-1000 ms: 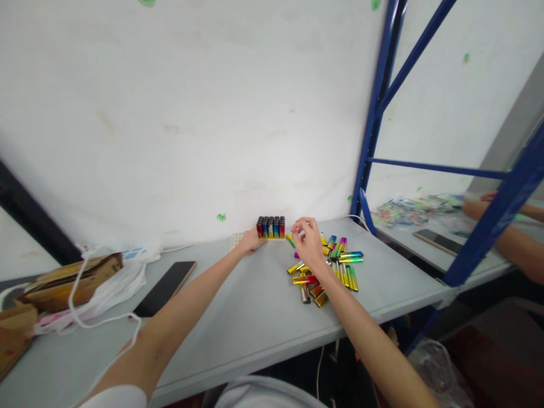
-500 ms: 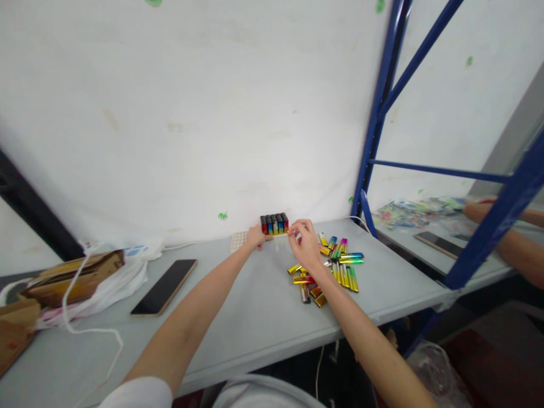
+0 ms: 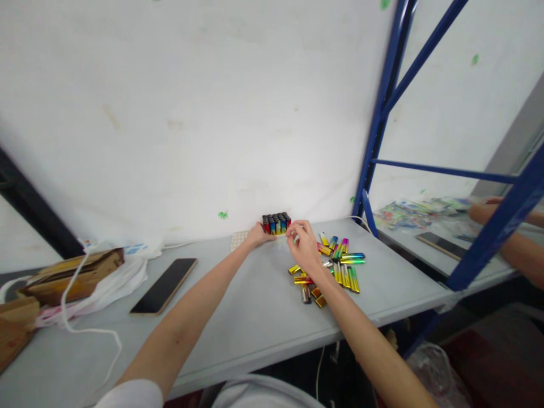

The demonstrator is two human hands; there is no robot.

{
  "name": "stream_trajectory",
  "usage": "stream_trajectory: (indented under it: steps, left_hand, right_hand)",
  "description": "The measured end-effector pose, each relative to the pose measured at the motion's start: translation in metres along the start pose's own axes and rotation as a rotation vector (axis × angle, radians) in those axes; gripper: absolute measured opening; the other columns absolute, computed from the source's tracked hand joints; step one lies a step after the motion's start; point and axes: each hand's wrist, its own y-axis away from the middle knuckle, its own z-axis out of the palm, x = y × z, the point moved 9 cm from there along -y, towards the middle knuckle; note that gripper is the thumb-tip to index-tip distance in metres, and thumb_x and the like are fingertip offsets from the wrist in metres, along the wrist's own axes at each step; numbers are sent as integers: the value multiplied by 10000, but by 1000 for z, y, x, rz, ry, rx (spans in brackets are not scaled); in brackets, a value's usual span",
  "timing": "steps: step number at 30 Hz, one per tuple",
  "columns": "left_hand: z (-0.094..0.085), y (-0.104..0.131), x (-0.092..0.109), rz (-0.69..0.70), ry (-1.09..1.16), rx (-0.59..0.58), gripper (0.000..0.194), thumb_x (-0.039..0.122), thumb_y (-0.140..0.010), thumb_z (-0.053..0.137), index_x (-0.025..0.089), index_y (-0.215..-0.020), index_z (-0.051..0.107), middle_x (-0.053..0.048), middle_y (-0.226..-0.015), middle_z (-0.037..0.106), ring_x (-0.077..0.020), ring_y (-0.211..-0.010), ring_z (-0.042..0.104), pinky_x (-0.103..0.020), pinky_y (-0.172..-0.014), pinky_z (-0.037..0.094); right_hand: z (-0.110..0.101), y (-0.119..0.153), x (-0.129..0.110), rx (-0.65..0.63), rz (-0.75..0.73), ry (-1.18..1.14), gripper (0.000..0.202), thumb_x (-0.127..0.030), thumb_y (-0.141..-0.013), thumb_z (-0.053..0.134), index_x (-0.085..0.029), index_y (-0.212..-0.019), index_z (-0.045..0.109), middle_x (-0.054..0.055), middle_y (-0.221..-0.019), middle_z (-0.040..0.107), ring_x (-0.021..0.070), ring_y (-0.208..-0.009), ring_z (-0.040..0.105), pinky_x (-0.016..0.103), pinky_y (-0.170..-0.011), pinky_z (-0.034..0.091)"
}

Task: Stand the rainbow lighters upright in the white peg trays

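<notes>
A block of upright colourful cylinders with black tops (image 3: pixel 276 222) stands in rows near the wall. My left hand (image 3: pixel 258 234) holds its left side, fingers around the lower left corner. At the front right corner of the block is my right hand (image 3: pixel 301 239), its fingers bent and pinched together; what they hold, if anything, is too small to make out. Just right of that hand lies a loose pile of shiny multicoloured cylinders (image 3: pixel 342 269). Behind my left hand a pale sheet with round holes (image 3: pixel 238 240) rests on the table.
On the grey table (image 3: pixel 246 317) lies a black phone (image 3: pixel 164 286) at the left. Further left are brown packaging (image 3: pixel 85 277), a white plastic bag (image 3: pixel 123 283) and a white cable (image 3: pixel 68 306). A blue rack post (image 3: pixel 376 130) rises behind the right side. Beyond it another person's arm shows.
The block has shifted slightly right in view, with my left hand still at its side. My right hand's fingertips are a little further left, against the block's front right corner.
</notes>
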Motion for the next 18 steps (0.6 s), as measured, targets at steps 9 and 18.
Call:
stream_trajectory:
  steps: [9, 18]
  left_hand:
    - [3, -4, 1, -27, -106, 100, 997, 498, -476, 968, 122, -1278, 511, -218, -1326, 637, -373, -1248, 611, -339, -937, 512]
    - [8, -3, 7, 117, -125, 65, 925, 449, -535, 952, 155, -1285, 498, -143, -1238, 693, -318, -1110, 675, -329, -852, 519]
  right_hand:
    - [0, 0, 7, -9, 39, 11, 156, -99, -862, 488, -194, -907, 604, 81, -1079, 544, 158, -810, 596, 293, -712, 519]
    - [1, 0, 3, -13, 2, 5, 145, -105, -872, 492, -195, -902, 601, 84, -1071, 537, 169, -834, 599, 300, -715, 522]
